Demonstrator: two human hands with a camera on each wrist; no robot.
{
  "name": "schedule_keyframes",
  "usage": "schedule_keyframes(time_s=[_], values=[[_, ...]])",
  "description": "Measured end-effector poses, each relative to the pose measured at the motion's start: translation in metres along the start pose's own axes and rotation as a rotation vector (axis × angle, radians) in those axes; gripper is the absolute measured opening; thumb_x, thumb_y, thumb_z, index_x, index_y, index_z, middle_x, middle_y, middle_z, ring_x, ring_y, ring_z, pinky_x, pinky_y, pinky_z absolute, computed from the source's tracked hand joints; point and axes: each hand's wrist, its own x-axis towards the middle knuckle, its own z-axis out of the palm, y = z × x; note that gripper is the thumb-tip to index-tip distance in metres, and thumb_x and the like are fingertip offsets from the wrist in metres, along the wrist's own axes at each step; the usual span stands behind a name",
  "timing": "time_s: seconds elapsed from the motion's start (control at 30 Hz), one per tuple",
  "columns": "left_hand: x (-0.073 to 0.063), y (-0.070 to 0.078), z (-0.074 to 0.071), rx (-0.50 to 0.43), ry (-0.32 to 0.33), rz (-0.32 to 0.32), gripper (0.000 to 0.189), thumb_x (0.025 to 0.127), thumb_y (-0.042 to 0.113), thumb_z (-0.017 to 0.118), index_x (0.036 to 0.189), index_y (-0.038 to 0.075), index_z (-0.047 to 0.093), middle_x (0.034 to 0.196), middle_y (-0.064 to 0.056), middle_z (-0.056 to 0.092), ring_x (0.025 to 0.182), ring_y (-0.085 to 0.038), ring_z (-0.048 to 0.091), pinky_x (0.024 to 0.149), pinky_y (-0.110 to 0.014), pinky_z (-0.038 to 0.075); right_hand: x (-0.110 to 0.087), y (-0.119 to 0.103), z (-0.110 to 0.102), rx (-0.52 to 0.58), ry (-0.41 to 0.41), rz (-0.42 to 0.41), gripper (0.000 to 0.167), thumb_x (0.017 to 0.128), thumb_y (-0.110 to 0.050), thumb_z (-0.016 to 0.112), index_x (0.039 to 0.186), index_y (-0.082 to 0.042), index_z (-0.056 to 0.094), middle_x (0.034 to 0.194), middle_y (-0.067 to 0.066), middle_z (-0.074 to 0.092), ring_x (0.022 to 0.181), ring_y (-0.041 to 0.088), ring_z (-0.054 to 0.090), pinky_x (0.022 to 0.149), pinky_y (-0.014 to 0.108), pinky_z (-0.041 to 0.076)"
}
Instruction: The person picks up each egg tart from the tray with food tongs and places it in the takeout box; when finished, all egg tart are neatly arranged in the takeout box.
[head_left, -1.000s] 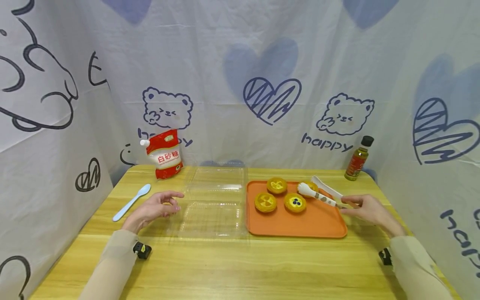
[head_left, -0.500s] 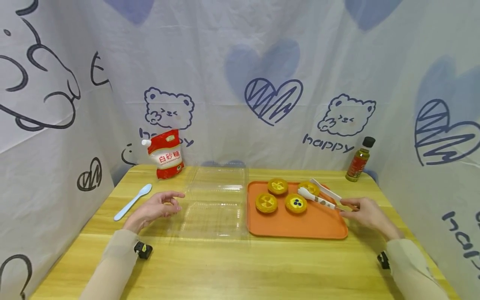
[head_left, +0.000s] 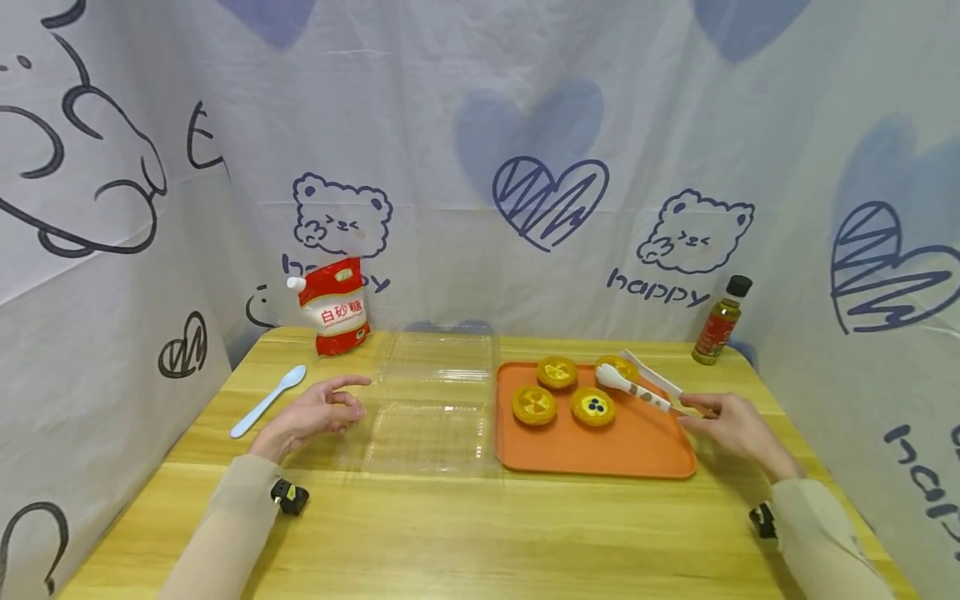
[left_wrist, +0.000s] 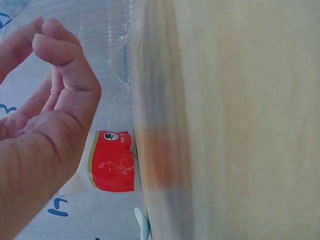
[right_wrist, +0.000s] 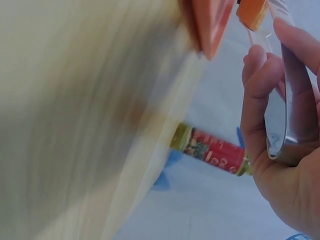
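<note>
In the head view my right hand (head_left: 738, 429) holds white-tipped serving tongs (head_left: 648, 395), their two arms spread around the back right egg tart (head_left: 619, 364). Bent metal of the tongs (right_wrist: 298, 112) lies within my curled fingers in the right wrist view. That tart sits on an orange tray (head_left: 600, 457), beside a blueberry-topped tart (head_left: 593, 407) and two more tarts (head_left: 534, 405). My left hand (head_left: 309, 419) hovers, loosely bent and holding nothing, at the left side of an opened clear plastic box (head_left: 427, 468). Whether the tong tips touch the tart is hard to tell.
A light blue spoon (head_left: 268, 402) lies at the table's left. Behind it stands a red and white sugar bag (head_left: 337, 308). A black-capped bottle (head_left: 716, 325) is at the back right corner. A printed curtain (head_left: 450, 275) hangs behind the table.
The tongs stay around the back right tart, with only a slight shift of their arms. My right forearm has moved a little leftward. The left hand stays beside the clear box.
</note>
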Motion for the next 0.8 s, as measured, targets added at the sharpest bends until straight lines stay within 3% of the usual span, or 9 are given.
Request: schedule_keyframes(time_s=[0.3,0.43,0.53,0.67,0.8], values=[[0.002,-0.002,-0.003,-0.055,-0.051,0.013,0.070,0.092,0.006,0.066,0.152,0.005,0.029,0.093,-0.002,0.062,0.074,-0.012,0.057,0.064,-0.024,0.052,0.004,-0.025,0.003,0.050,0.036,0.010,0.055,0.088,-0.037,0.073,0.131,-0.005,0.063,0.129,0.022,0.062,0.081,0.021,0.055,0.056,0.025,0.047],[0.002,-0.003,-0.006,-0.072,-0.076,0.022,0.069,0.094,0.006,0.063,0.153,0.005,0.027,0.096,-0.003,0.061,0.076,-0.013,0.057,0.066,-0.024,0.052,0.005,-0.036,0.009,0.057,0.044,-0.001,0.055,0.086,-0.040,0.074,0.130,-0.007,0.064,0.130,0.020,0.062,0.092,0.025,0.061,0.066,0.024,0.049],[0.000,-0.005,-0.009,-0.097,-0.102,0.034,0.070,0.094,0.004,0.062,0.153,0.003,0.024,0.099,-0.006,0.060,0.078,-0.014,0.058,0.068,-0.026,0.054,0.006,-0.046,0.013,0.057,0.057,-0.021,0.049,0.087,-0.033,0.074,0.127,-0.005,0.066,0.129,0.020,0.063,0.095,0.026,0.061,0.068,0.023,0.049],[0.000,-0.006,-0.012,-0.118,-0.134,0.046,0.071,0.095,0.003,0.060,0.154,0.002,0.021,0.100,-0.006,0.059,0.079,-0.015,0.059,0.071,-0.027,0.056,0.007,-0.064,0.019,0.088,0.038,-0.032,0.047,0.088,-0.027,0.074,0.128,-0.004,0.065,0.127,0.021,0.063,0.080,0.020,0.055,0.058,0.022,0.044],[0.000,-0.006,-0.013,-0.123,-0.146,0.050,0.071,0.095,0.002,0.059,0.154,0.002,0.020,0.100,-0.006,0.059,0.080,-0.015,0.060,0.072,-0.029,0.057,0.008,-0.081,0.023,0.105,0.028,-0.060,0.048,0.085,-0.029,0.076,0.126,-0.006,0.067,0.122,0.019,0.065,0.075,0.017,0.053,0.057,0.022,0.044]])
